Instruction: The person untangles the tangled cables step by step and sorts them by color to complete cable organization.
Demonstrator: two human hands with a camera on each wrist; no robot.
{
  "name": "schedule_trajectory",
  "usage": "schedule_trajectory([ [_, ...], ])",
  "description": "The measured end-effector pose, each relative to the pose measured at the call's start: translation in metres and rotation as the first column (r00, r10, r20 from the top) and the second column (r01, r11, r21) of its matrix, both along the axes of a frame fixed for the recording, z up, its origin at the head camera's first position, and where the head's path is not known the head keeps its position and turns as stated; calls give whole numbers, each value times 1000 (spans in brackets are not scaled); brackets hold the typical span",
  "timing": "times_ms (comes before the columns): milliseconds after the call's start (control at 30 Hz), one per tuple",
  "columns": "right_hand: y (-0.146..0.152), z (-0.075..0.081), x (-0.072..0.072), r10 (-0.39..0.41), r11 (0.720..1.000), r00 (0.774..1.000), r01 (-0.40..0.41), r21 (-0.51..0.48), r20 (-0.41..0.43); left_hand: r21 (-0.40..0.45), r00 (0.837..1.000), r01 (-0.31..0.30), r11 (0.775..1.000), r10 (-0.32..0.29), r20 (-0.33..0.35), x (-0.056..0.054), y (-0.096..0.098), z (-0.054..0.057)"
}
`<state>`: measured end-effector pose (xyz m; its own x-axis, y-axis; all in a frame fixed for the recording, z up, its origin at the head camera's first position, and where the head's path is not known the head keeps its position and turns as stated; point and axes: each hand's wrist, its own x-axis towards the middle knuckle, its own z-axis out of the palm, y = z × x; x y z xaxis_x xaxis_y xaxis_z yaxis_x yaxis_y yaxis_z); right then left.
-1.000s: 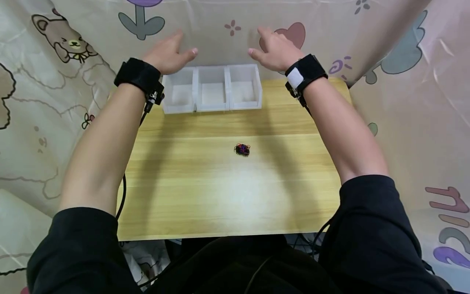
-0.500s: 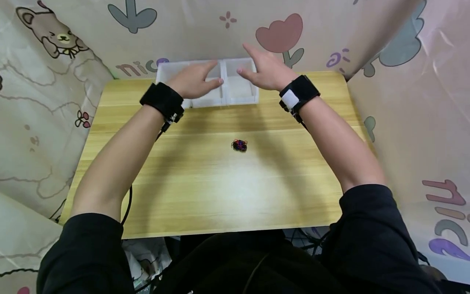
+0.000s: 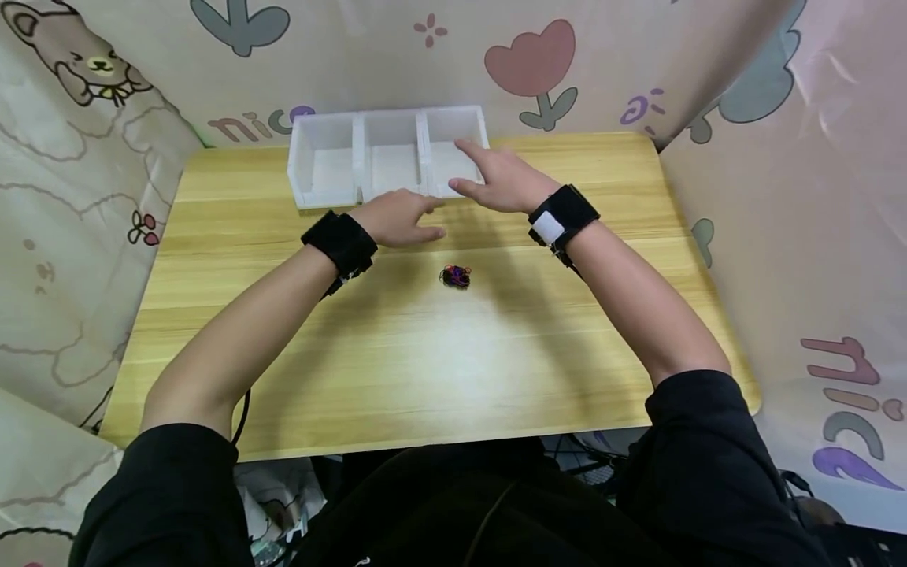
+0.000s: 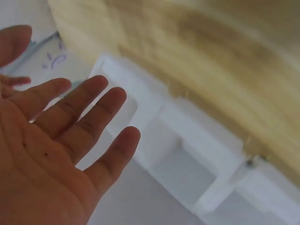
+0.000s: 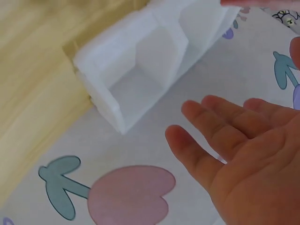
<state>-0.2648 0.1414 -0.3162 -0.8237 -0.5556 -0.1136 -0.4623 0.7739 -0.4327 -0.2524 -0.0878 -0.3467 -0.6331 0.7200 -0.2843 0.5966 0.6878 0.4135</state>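
A small tangled bundle of dark, red and purple strands, perhaps thin wires or cords, lies on the wooden table. My left hand hovers up and to the left of it, fingers extended and holding nothing. Farther right, my right hand is held in the air with its fingers spread, partly covering the right compartment of a white three-compartment box. In the left wrist view the left palm shows bare. The right palm in the right wrist view is bare too.
The white box stands at the table's back edge, against a patterned curtain. Curtains also hang on both sides. The light wood table reaches forward to the person's lap. Black straps with cables sit on both wrists.
Both hands have come back from above the box toward the body, the left also moving right toward the bundle. The head view has shifted slightly. Bundle and box stay in place.
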Motion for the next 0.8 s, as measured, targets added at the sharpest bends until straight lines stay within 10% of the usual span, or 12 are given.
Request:
schedule_trajectory([
  [400,-4,-36,23,85,994,995,-81,-71,50,7,994,72,997,-73,86,26,20,-49],
  [800,2,-69,33,80,992,991,-67,-110,109,-34,994,97,995,-99,-46,35,33,-75],
])
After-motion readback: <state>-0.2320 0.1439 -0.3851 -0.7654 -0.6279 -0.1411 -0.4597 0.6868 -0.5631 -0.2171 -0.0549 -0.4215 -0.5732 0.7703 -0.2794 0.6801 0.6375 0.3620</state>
